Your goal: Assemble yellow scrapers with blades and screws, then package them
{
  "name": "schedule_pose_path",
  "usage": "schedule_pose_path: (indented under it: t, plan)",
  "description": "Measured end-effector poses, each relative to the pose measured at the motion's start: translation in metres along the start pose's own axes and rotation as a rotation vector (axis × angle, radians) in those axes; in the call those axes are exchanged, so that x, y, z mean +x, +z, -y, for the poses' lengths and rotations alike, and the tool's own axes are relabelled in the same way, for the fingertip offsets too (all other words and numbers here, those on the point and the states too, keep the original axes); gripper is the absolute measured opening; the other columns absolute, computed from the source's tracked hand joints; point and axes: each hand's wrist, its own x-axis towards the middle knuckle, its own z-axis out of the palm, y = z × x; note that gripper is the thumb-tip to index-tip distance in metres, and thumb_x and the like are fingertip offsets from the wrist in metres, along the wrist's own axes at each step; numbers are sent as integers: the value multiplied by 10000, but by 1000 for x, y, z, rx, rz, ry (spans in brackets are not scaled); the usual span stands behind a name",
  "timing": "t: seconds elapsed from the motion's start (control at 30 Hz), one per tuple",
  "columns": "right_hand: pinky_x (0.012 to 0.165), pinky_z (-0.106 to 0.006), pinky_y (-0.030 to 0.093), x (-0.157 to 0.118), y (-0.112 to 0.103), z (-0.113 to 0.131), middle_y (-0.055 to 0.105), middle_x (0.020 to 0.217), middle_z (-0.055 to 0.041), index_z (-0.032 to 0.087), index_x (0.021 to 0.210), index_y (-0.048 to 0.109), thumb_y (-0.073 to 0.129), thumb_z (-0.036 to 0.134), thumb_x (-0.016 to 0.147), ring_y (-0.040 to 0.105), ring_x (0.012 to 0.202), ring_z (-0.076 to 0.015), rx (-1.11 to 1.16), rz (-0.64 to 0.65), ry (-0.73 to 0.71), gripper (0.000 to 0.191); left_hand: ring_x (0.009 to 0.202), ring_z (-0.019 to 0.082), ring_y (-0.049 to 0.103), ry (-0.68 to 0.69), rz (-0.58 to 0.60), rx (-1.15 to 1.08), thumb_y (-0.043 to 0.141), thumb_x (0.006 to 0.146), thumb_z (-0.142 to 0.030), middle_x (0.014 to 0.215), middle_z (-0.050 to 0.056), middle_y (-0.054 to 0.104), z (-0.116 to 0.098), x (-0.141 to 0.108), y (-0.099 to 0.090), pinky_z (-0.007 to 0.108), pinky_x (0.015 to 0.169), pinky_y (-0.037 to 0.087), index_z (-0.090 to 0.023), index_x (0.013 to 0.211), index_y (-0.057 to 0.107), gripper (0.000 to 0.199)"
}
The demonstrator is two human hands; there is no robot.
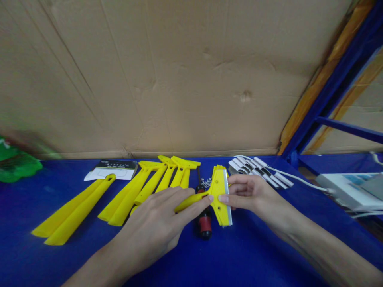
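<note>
A yellow scraper (220, 191) with a metal blade along its right edge is held between both hands above the blue table. My left hand (158, 223) wraps round its handle, with the index finger reaching to the neck. My right hand (245, 193) pinches the head at the blade edge, thumb on top. Under the scraper lies a screwdriver (205, 224) with a red and black handle, partly hidden. Small metal screws (206, 182) sit just behind it. More yellow scraper pieces (220, 168) show behind the held head.
Several yellow handles (128, 195) lie to the left, near a black and white card (112, 169). Wrapped blades (260, 171) lie at the back right beside a white cable. A white device (350, 189) is far right, a green bag (18, 161) far left. Cardboard (179, 79) stands behind.
</note>
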Motion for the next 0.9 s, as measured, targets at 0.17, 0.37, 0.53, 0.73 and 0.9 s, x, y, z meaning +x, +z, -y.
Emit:
schedule_pose_path:
  t: [0.17, 0.37, 0.53, 0.73, 0.9]
  plan:
    - [626, -276, 524, -1, 2, 4, 746, 689, 22, 195, 829, 708, 994, 321, 520, 695, 630, -151, -10, -49, 25, 440, 991, 249, 774, 45, -17, 44, 407, 925, 31, 1169, 76, 773, -2, 1, 0, 373, 776, 671, -264, 1311, 627, 533]
    - [588, -255, 483, -2, 4, 6, 738, 645, 31, 193, 842, 705, 995, 325, 511, 642, 558, -122, 1, -51, 33, 459, 1032, 280, 765, 95, 46, 92, 420, 984, -3, 1399, 83, 693, -3, 5, -2, 423, 745, 676, -339, 1392, 582, 553]
    - [567, -238, 467, -5, 7, 13, 715, 597, 52, 189, 823, 701, 995, 318, 519, 615, 531, -105, 11, -48, 27, 442, 943, 293, 754, 149, 140, 113, 463, 990, -30, 1473, 94, 644, -1, 6, -2, 450, 680, 670, -320, 1436, 579, 544]
    - [569, -247, 475, -4, 6, 11, 728, 617, 47, 200, 791, 691, 999, 313, 516, 638, 545, -118, 16, -14, 8, 428, 955, 269, 698, 170, 203, 143, 450, 966, -7, 1570, 25, 560, -2, 4, -3, 442, 727, 642, -370, 1481, 541, 637]
    - [596, -237, 481, -4, 6, 11, 733, 643, 49, 191, 790, 709, 992, 314, 559, 626, 568, -99, -16, 9, -35, 385, 958, 278, 671, 198, 222, 159, 460, 972, -25, 1535, 15, 595, -2, 5, -3, 438, 730, 625, -367, 1430, 578, 584]
